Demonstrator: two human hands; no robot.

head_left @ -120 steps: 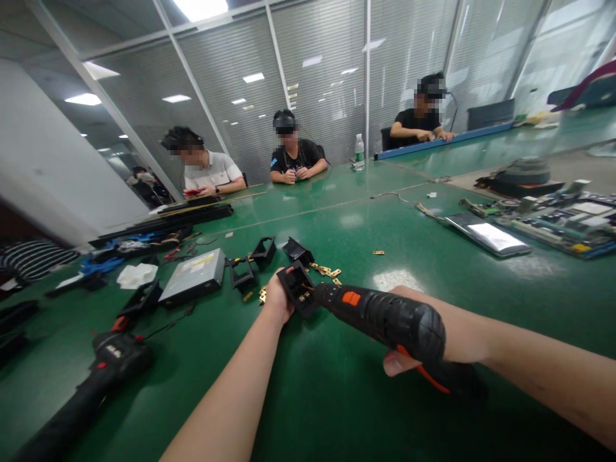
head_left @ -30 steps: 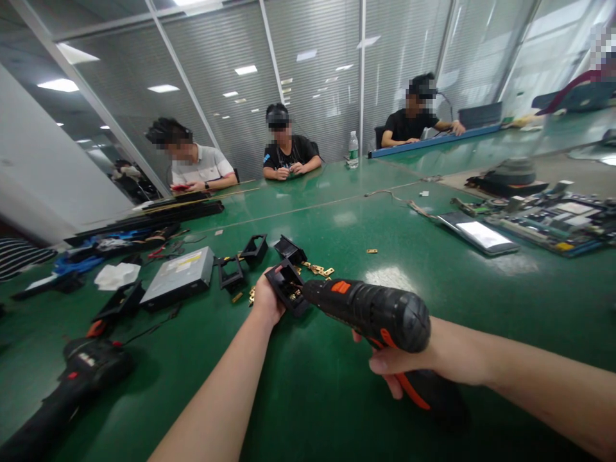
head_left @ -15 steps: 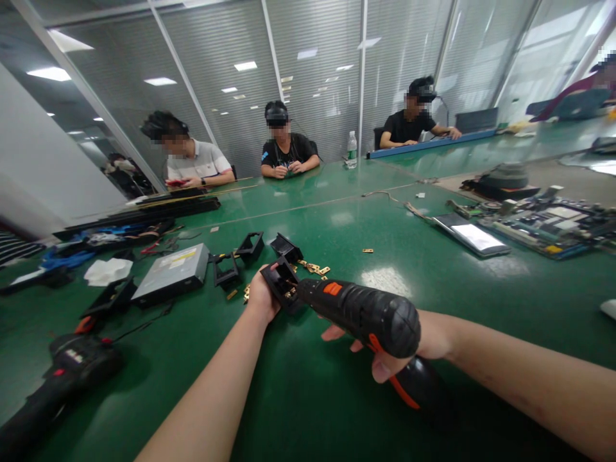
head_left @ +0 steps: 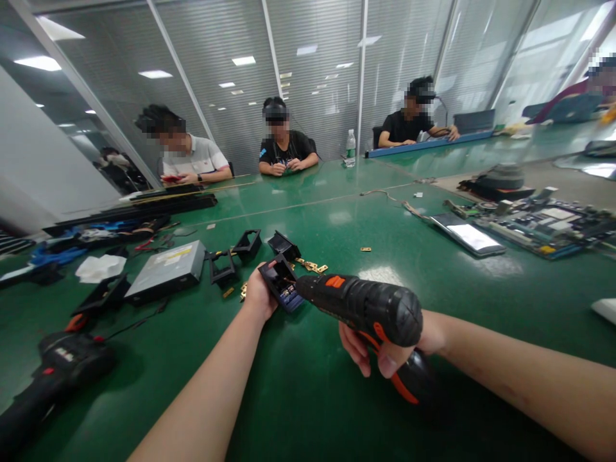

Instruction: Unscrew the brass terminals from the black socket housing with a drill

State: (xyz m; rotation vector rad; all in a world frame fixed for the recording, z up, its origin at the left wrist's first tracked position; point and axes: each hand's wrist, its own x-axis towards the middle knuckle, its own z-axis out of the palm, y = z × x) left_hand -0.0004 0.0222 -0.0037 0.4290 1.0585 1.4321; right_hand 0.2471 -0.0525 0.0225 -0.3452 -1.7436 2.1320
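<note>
My left hand (head_left: 260, 294) is closed on the left side of a black plastic frame (head_left: 278, 277), its open hollow tilted up toward me. Inside the frame are small brass-coloured parts. Wrapped round the handle of a black and orange cordless drill (head_left: 360, 301) is my right hand (head_left: 380, 353). The drill's front end points into the frame; its tip is hidden. Just beyond lie more black frames (head_left: 247, 244) and small brass plates (head_left: 312, 265), some partly behind my left hand. One brass plate (head_left: 366, 249) lies apart to the right.
A silver disc drive (head_left: 166, 273) and a second power tool (head_left: 72, 359) lie on the left of the green table. To the right are a phone (head_left: 466, 234) and circuit boards (head_left: 553, 218). A bottle (head_left: 351, 149) stands farther back, near several seated people.
The frame in my left hand has tipped, showing more of its inside. My right hand's fingers have curled in closer to the drill handle. The view has shifted slightly.
</note>
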